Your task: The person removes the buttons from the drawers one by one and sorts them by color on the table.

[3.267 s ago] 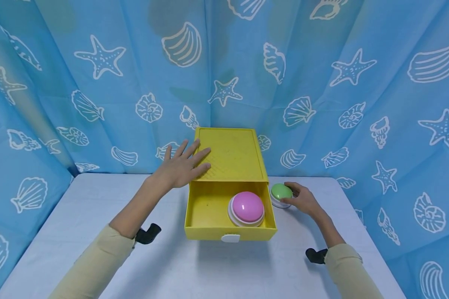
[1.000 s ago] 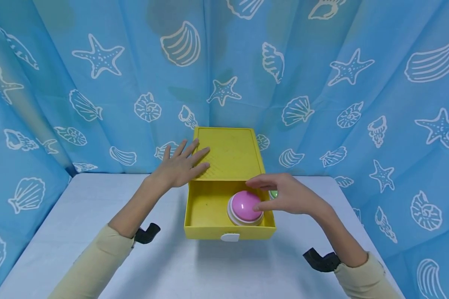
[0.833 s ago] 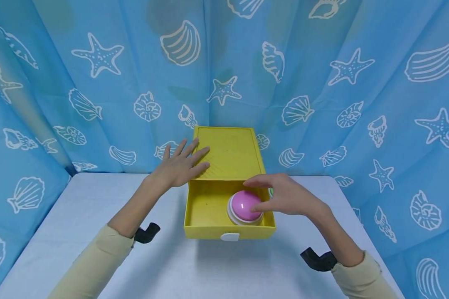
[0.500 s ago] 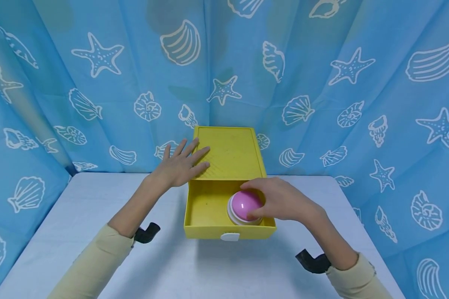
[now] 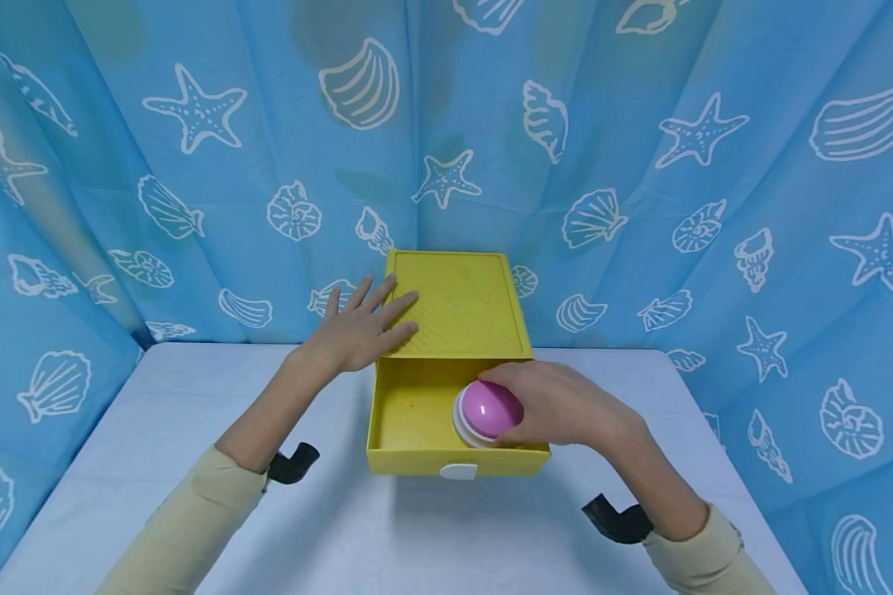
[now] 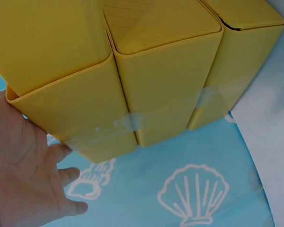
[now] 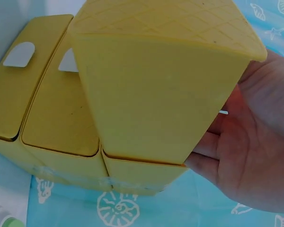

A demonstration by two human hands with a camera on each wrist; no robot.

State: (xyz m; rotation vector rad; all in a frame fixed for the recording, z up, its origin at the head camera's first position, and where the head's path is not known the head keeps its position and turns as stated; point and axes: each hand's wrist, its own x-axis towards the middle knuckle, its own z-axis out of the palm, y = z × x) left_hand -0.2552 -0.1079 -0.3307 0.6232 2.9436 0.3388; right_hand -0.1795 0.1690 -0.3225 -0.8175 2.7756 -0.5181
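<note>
In the head view, a pink push button (image 5: pixel 489 408) with a white base sits in the right half of a pulled-out yellow drawer (image 5: pixel 409 413). My right hand (image 5: pixel 565 405) holds it from the right, with the thumb at its front and a finger at its back. My left hand (image 5: pixel 346 335) rests with spread fingers on the left edge of the yellow drawer cabinet (image 5: pixel 461 302). The left wrist view shows that palm (image 6: pixel 21 165) beside the cabinet's upper tier. In the right wrist view, the drawer hides the button from sight.
The wrist views show three stacked tiers, with white handles (image 7: pixel 20 54) on the lower shut drawers. A green push button (image 7: pixel 12 222) stands on the white table (image 5: pixel 327 529), hidden behind my right hand in the head view. A blue shell-print curtain (image 5: pixel 446 124) encloses the table.
My right hand has left the green push button and moved left over the drawer, where its fingers have closed around the pink push button. My left hand has stayed on the cabinet.
</note>
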